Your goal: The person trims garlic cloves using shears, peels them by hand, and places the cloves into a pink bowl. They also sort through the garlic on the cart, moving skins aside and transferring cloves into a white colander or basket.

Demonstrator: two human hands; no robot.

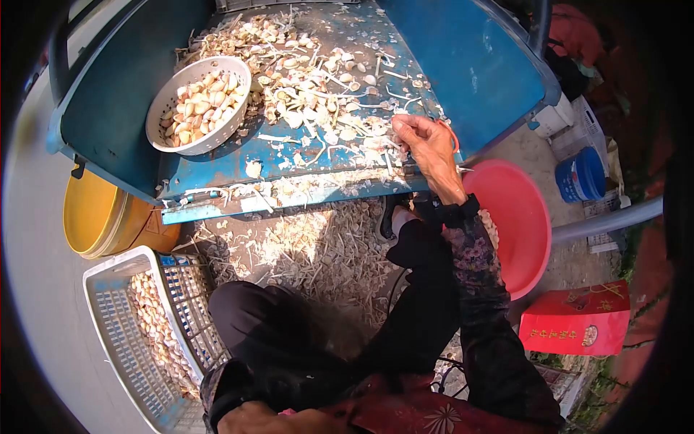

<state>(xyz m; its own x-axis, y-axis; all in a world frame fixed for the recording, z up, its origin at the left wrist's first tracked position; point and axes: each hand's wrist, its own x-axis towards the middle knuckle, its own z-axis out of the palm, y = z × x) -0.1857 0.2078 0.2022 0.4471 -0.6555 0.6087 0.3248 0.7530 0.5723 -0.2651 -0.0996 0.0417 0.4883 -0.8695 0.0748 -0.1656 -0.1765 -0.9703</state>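
My right hand [431,150] is over the front right part of a blue metal tray [289,186], its thumb and fingers closed together. A red-orange loop handle, apparently of scissors [454,136], shows at the outer side of this hand; the blades are hidden. Around and left of the fingers lie loose garlic cloves, dry skins and cut stems [311,108]. A white colander [156,121] full of garlic cloves [202,108] stands on the tray's left side. Low at the frame's bottom, close to my lap, is part of my left hand [267,421]; its fingers are hidden.
Beside my left leg stands a grey plastic crate [155,253] of garlic. A yellow bucket [90,213] is behind it. Right of my leg are a pink basin [524,217], a red box [578,318] and a blue bucket [589,176]. Skins and stems litter the ground [311,253].
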